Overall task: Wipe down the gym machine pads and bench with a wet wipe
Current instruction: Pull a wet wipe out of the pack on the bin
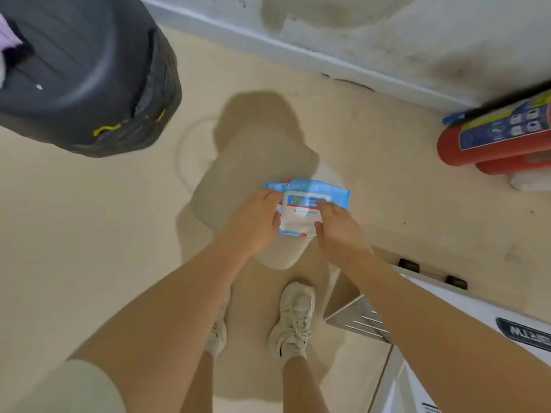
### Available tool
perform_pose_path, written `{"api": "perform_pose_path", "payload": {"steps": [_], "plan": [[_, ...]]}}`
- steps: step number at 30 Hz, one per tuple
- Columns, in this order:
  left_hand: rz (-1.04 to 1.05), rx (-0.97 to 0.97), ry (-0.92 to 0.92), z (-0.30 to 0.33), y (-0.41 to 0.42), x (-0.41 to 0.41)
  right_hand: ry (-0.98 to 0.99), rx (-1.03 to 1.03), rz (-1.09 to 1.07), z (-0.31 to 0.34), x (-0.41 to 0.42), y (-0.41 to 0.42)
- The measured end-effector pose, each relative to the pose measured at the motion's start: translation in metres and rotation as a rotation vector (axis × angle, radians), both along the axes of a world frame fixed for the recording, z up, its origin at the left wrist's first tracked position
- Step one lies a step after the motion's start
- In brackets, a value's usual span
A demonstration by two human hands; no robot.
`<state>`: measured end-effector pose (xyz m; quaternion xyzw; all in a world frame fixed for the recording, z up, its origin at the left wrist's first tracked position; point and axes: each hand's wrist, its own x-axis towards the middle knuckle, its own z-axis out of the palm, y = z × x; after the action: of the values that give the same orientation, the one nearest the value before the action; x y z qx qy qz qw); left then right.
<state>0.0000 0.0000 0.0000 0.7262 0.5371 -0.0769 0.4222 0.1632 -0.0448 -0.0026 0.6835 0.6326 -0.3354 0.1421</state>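
1. Wet wipe pack: blue and white, held in the air above the beige floor, between both hands.
2. Left hand: grips the pack's left end.
3. Right hand: fingers curled on the white lid flap.
4. Red fire extinguisher: lying by the wall, far right.
5. Dark suitcase: upper left.
6. Beige sneakers: below the hands.

Both hands cover parts of the wipe pack, whose label print is blurred. The red extinguisher at right and dark suitcase at upper left run off the frame.
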Motion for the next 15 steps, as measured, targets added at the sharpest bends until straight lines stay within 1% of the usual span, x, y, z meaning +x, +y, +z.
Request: {"api": "perform_pose_path", "payload": {"steps": [2, 3, 5, 7, 8, 10, 11, 13, 14, 15], "plan": [[0.0, 0.026, 0.002, -0.022, 0.0, 0.005, 0.014, 0.156, -0.042, -0.025, -0.002, 0.0], [-0.003, 0.046, 0.022, -0.035, -0.002, 0.007, 0.008, 0.183, -0.022, -0.039, -0.003, -0.002], [-0.006, 0.064, 0.049, -0.055, -0.007, 0.01, -0.018, 0.199, 0.055, -0.057, -0.004, 0.0], [-0.026, 0.118, 0.122, -0.069, -0.012, 0.013, -0.067, 0.237, 0.123, -0.068, -0.002, 0.002], [-0.037, 0.192, 0.157, -0.074, -0.014, 0.014, -0.084, 0.235, 0.126, -0.068, 0.0, 0.006], [-0.057, 0.359, 0.178, -0.084, -0.018, 0.016, -0.116, 0.257, 0.197, -0.074, 0.004, 0.008], [-0.054, 0.406, 0.188, -0.089, -0.019, 0.017, -0.104, 0.284, 0.234, -0.075, 0.005, 0.009], [-0.025, 0.434, 0.172, -0.093, -0.019, 0.019, -0.032, 0.287, 0.276, -0.068, 0.011, 0.015], [-0.027, 0.427, 0.168, -0.094, -0.019, 0.019, -0.036, 0.271, 0.29, -0.062, 0.016, 0.019], [-0.041, 0.418, 0.166, -0.091, -0.019, 0.02, -0.011, 0.262, 0.255, -0.059, 0.023, 0.022]]}}
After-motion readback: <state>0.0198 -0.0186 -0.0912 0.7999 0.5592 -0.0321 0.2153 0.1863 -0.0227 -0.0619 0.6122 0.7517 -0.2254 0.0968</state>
